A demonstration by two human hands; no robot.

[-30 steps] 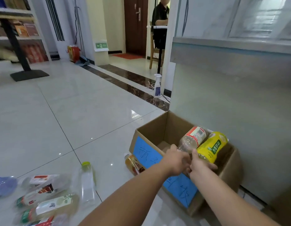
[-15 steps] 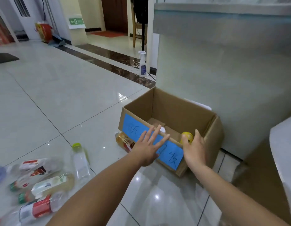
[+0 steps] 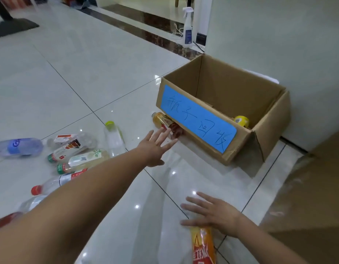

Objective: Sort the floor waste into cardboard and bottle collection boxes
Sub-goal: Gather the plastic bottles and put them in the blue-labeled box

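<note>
An open cardboard box with a blue handwritten label stands on the tiled floor by the wall. A yellow bottle lies inside it. My left hand is open, fingers spread, just short of an amber bottle lying against the box's front. My right hand is open and empty, low over the floor, directly above an orange-labelled bottle. Several plastic bottles lie scattered at left, among them a clear one with a green cap and a blue-labelled one.
A white spray bottle stands at the far wall corner beside a cable. A brown cardboard surface fills the right edge. A dark stand base sits at far left.
Both hands have let go of their bottles over the box and pulled back. The left now stretches toward the amber bottle, the right has dropped low near the orange-labelled bottle. The view tilted down.
</note>
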